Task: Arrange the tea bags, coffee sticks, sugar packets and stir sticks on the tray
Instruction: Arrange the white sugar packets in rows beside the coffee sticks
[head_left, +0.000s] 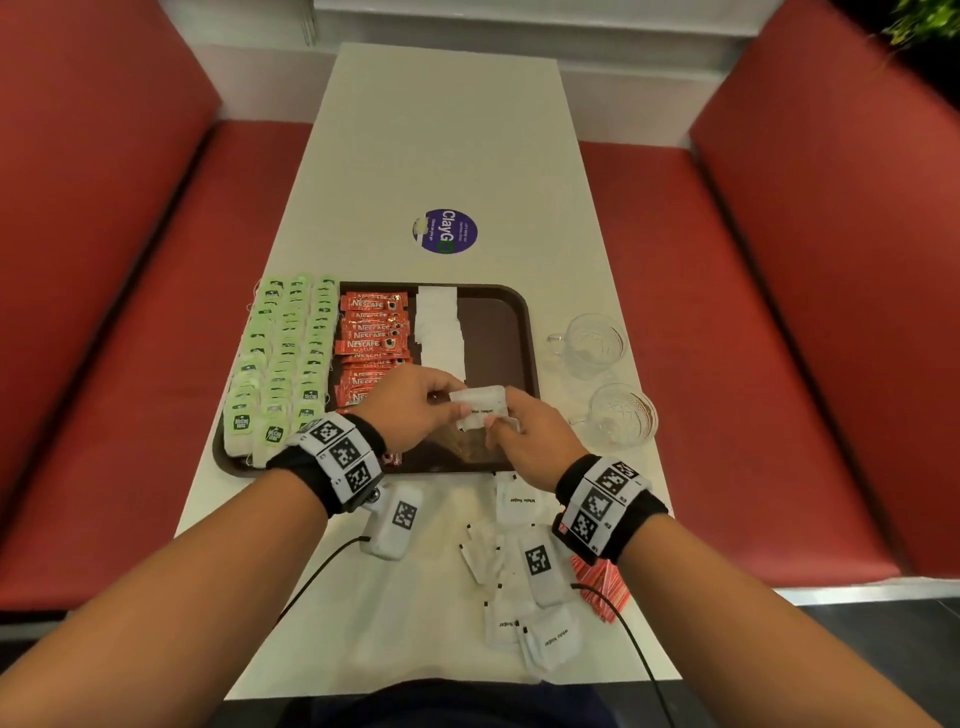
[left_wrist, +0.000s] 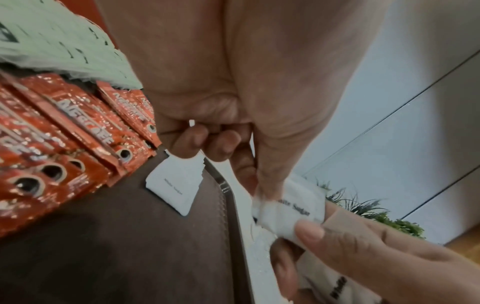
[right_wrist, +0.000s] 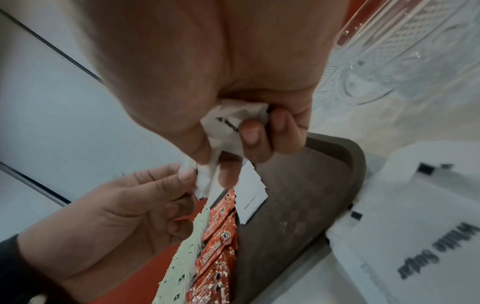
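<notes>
A brown tray (head_left: 498, 332) holds rows of green tea bags (head_left: 283, 353) on its left, red coffee sticks (head_left: 371, 332) in the middle and a column of white sugar packets (head_left: 440, 327). Over the tray's near part both hands meet on white sugar packets (head_left: 480, 408). My left hand (head_left: 452, 402) pinches one packet (left_wrist: 291, 207) by its edge. My right hand (head_left: 493, 431) grips a small bunch of packets (right_wrist: 233, 123) in curled fingers and also pinches that packet. One sugar packet (left_wrist: 174, 185) lies flat on the tray below.
Loose sugar packets (head_left: 524, 618) lie on the white table (head_left: 441, 156) near its front edge, beside a red-striped bundle (head_left: 602, 587). Two glass cups (head_left: 592, 343) (head_left: 621, 415) stand right of the tray. A round purple sticker (head_left: 445, 231) lies beyond it. Red benches flank the table.
</notes>
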